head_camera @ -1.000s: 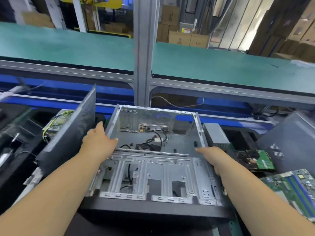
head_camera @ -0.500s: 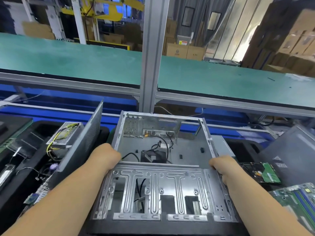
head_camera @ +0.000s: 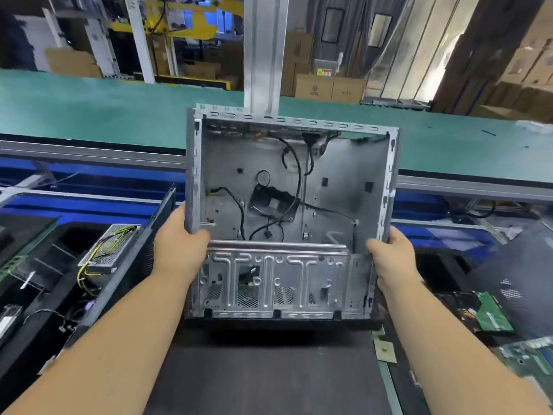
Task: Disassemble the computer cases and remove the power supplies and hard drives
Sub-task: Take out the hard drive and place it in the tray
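While its open side faced the camera, the stripped computer case (head_camera: 291,187) was gripped upright between the left hand (head_camera: 176,247) and right hand (head_camera: 389,259), fingers curled round opposite side edges.

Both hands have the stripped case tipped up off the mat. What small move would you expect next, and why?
Probably carry the case away to a spot for empties. The left hand and right hand each grip a side edge, and the inside shows only loose black cables and bare metal; no power supply or drive is visible in it. A power supply already lies at left.
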Tool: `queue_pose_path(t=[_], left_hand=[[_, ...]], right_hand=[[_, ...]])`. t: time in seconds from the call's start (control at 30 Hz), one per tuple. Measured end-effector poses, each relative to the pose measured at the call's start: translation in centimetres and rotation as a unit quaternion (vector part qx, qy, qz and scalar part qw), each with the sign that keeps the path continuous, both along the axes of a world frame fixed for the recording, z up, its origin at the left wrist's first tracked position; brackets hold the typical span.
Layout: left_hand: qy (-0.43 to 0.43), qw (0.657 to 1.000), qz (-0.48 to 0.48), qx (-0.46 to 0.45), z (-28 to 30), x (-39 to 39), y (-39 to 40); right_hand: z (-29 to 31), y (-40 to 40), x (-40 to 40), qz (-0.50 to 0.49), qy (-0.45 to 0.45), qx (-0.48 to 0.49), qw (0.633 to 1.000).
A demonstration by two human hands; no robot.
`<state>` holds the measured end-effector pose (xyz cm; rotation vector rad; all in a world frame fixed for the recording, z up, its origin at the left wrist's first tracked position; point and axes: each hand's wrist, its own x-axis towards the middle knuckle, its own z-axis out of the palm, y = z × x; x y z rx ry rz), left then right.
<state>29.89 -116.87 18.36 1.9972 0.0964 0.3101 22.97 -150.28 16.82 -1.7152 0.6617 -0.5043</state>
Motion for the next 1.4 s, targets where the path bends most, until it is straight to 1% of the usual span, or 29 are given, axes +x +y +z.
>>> queue_pose_path(t=[0.1,0.23,0.43,0.7,0.83,0.93,1.07,1.17,1.27,1.33,1.37,1.4], left_hand=[[-0.001,1.000,0.010,-0.018,-1.4,-0.3,0.3],[0.005,1.000,-0.004,-0.016,-2.5,-0.9,0.7],[0.017,0.999,-0.033,-0.023,-3.0,-2.1,1.0],[0.025,0.998,-0.044,-0.024,-4.4,-5.4,1.8],[0.043,0.998,-0.028,-0.021,-5.4,-6.9,2.0],[0.057,0.998,-0.010,-0.021,-6.0,-8.0,2.1],[0.079,0.997,-0.003,-0.007,-6.3,-8.8,2.2],[0.094,0.996,-0.004,0.003,-6.5,-8.6,2.4],[0.142,0.990,-0.006,-0.024,-7.6,-8.6,2.5],[0.222,0.973,-0.009,-0.068,-8.7,-8.9,2.5],[0.270,0.959,-0.008,-0.087,-9.2,-9.0,2.5],[0.309,0.946,-0.006,-0.098,-9.8,-9.0,2.4]], right_hand=[[-1.2,0.2,-0.5,0.018,-0.044,0.016,0.999],[-2.4,0.0,-1.3,0.029,-0.054,0.025,0.998],[-2.6,0.2,-2.3,0.048,0.006,-0.008,0.999],[-4.0,1.0,-5.0,0.034,0.057,0.005,0.998],[-4.8,1.3,-6.6,0.034,0.066,-0.002,0.997],[-5.5,1.6,-7.7,0.035,0.080,0.011,0.996],[-5.6,1.8,-8.5,0.043,0.115,0.010,0.992],[-5.2,1.7,-8.6,0.061,0.128,0.040,0.989],[-5.8,2.2,-9.7,0.088,0.123,0.093,0.984],[-7.0,2.9,-10.9,0.106,0.125,0.118,0.979],[-7.7,3.4,-11.5,0.113,0.129,0.111,0.979],[-8.3,3.8,-11.9,0.112,0.135,0.083,0.981]])
